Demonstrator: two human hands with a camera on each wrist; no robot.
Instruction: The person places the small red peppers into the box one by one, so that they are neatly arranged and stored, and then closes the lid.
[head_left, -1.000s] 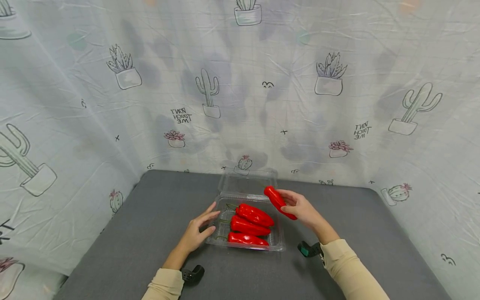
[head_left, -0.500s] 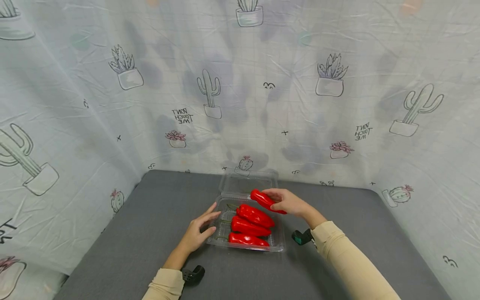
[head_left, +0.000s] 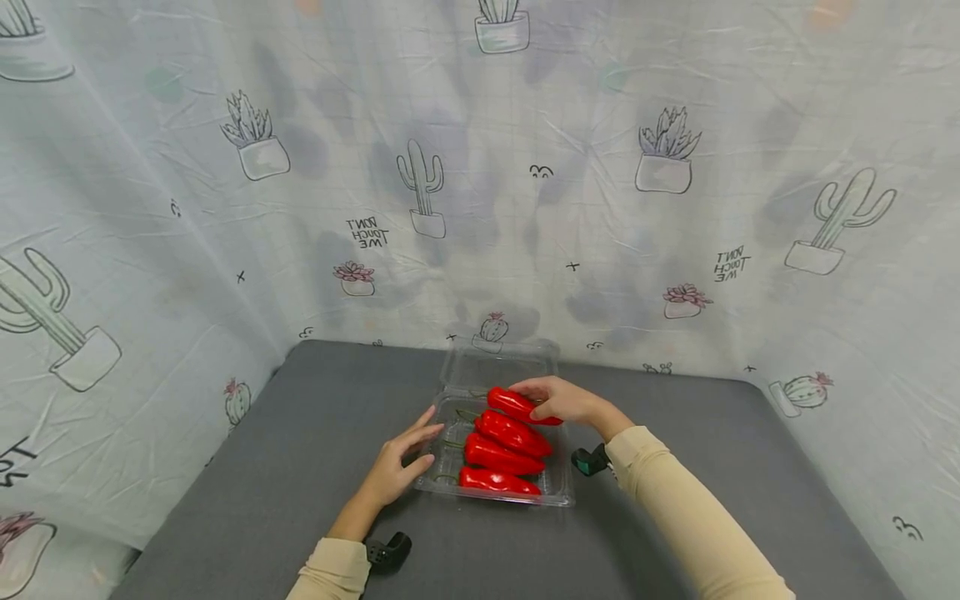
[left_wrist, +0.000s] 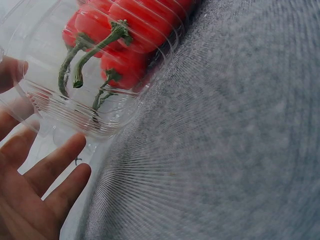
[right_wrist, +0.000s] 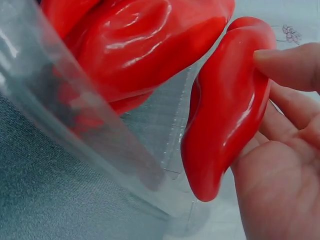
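Observation:
My right hand (head_left: 570, 402) pinches a long red pepper (right_wrist: 227, 110) between thumb and fingers, at the far right side of a clear plastic clamshell box (head_left: 442, 481). Three more red peppers (head_left: 495, 454) lie side by side in the box, their green stems (left_wrist: 102, 47) toward the left. The held pepper sits just behind them in the head view; whether it touches the box floor cannot be told. My left hand (head_left: 392, 467) is at the box's left side, fingers spread and nearly straight, fingertips at its wall.
The box's clear lid (head_left: 498, 367) is folded back behind it. Grey cloth covers the table (head_left: 315, 433). A white curtain (head_left: 480, 183) printed with cacti hangs behind and at both sides.
My right hand has carried the pepper left and down, from above the right edge of the box to beside the rear pepper. The left hand has stayed in place.

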